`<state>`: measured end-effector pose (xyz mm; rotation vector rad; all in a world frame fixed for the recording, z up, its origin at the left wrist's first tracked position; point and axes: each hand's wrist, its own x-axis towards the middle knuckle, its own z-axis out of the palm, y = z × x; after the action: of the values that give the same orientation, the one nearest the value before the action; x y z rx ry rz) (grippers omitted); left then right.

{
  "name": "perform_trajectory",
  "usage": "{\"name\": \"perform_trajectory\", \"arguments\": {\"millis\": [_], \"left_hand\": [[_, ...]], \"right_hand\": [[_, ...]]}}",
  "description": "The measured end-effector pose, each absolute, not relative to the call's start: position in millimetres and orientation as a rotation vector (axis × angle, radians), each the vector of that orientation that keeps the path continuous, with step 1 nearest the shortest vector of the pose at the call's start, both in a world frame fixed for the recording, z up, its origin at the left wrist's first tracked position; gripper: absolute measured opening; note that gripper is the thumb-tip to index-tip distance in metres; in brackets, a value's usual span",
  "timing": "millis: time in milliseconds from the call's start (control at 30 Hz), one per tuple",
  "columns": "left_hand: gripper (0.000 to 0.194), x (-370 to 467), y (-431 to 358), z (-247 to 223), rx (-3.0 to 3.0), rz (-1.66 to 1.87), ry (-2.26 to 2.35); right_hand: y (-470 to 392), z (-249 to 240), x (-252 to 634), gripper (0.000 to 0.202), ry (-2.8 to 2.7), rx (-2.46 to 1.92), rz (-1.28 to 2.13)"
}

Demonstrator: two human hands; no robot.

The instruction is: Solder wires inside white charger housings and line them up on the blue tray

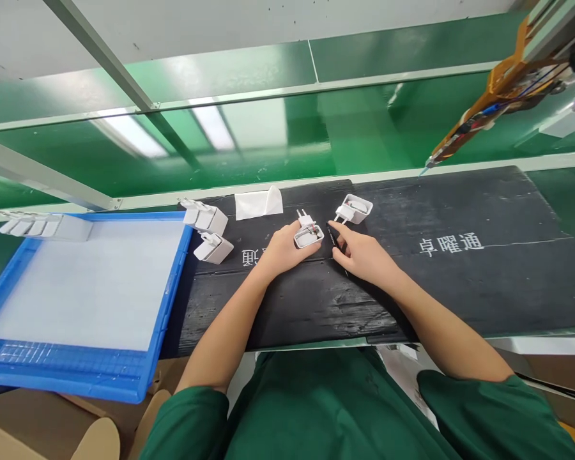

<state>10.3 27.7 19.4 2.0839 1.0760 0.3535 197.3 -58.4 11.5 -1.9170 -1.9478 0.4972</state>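
My left hand (282,252) is closed around a white plug-in charger housing (308,236), open on top with small parts and wires showing inside; its plug pins point away from me. Between the fingers of my right hand (359,254) is a slim black tool (333,237), possibly tweezers, mostly covered by the hand. Just beyond that hand lies a second open charger housing (357,208) with its plug part (345,213) at its left side.
Several white chargers (213,248) stand left on the black mat (460,287), near a white cloth or paper (257,204). A blue tray (170,287) with more chargers (62,227) on its edge is farther left. An orange-brown holder with a tool (474,121) hangs at upper right.
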Motion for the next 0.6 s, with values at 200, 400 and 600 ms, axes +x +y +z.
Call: {"name": "perform_trajectory", "arguments": {"millis": [200,400,600], "left_hand": [[0.044,13.7,37.6,5.1,1.753,0.578,0.917],[0.032,25.5,35.8,-2.9,1.792,0.74,0.83],[0.047,13.8,31.4,13.8,2.194,0.575,0.834]], "right_hand": [[-61.6,8.8,189.2,0.042,-2.03,-1.933,0.242],[-61.0,-1.5,181.5,0.038,-2.061,-1.754,0.24],[-59.6,-4.3,182.2,0.034,-2.078,-1.727,0.246]]}}
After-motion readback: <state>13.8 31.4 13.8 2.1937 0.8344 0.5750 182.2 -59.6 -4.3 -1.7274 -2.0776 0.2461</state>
